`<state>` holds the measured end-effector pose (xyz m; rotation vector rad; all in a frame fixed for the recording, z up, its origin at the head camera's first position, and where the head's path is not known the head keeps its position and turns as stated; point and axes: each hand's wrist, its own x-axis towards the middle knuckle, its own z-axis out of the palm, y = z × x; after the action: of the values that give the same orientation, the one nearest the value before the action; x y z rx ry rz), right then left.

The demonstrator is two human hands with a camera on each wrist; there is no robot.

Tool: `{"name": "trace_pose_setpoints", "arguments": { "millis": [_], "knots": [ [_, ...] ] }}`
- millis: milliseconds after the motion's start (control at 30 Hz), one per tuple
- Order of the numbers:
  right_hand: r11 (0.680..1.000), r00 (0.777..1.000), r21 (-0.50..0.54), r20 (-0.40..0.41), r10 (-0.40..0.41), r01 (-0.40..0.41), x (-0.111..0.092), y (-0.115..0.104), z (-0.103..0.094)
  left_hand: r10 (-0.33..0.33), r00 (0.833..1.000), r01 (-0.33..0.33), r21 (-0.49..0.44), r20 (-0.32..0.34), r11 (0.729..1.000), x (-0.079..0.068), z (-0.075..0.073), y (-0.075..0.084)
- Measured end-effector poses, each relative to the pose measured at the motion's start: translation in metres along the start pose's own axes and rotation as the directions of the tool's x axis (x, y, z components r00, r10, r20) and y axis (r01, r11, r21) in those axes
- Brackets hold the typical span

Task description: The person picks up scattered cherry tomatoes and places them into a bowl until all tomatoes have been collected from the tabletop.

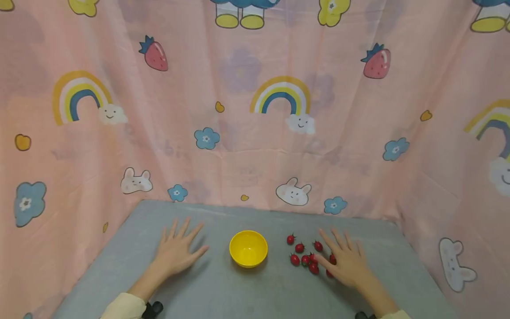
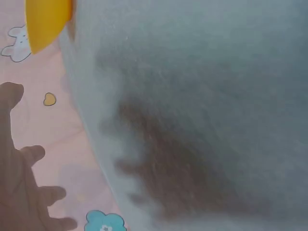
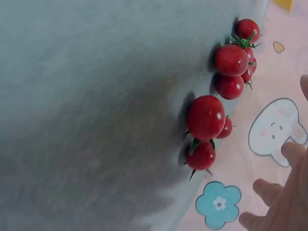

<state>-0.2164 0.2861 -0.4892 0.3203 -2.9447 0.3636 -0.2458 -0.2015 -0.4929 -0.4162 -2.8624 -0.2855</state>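
A yellow bowl (image 1: 249, 249) stands in the middle of the grey table, and its side (image 2: 47, 21) shows at the top of the left wrist view. Several red cherry tomatoes (image 1: 295, 259) with green stems lie loose to its right; in the right wrist view one large cherry tomato (image 3: 206, 118) is nearest. My left hand (image 1: 175, 250) hovers left of the bowl with its fingers spread, holding nothing. Over the right edge of the cherry tomatoes my right hand (image 1: 345, 261) is spread too, hiding some of them and gripping none.
The grey table (image 1: 223, 297) has its far edge against a pink printed curtain (image 1: 239, 168), which also hangs along both sides. Dark bands (image 1: 152, 309) circle my wrists below pale sleeves. Shadows of both hands fall on the tabletop.
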Motion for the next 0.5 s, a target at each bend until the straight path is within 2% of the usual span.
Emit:
{"name": "trace_pose_setpoints", "arguments": {
  "millis": [200,300,400,500],
  "knots": [
    [0.978,0.983,0.142,-0.128,-0.133,0.151,-0.007,0.015,-0.008,0.046,0.997,-0.051,-0.104,-0.055,0.993,-0.011,-0.011,-0.005],
    [0.959,0.991,0.258,-0.093,-0.095,0.116,-0.010,0.024,-0.014,0.031,0.999,-0.034,-0.213,-0.016,0.977,-0.014,-0.017,-0.006],
    [0.931,0.999,0.362,-0.030,-0.031,0.040,-0.013,0.034,-0.019,0.034,0.998,-0.016,-0.342,0.046,0.940,-0.016,-0.022,-0.008],
    [0.896,1.000,0.444,0.013,-0.004,-0.002,-0.014,0.042,-0.023,0.095,0.991,-0.039,-0.493,0.090,0.869,-0.016,-0.024,-0.011]
  ]
}}
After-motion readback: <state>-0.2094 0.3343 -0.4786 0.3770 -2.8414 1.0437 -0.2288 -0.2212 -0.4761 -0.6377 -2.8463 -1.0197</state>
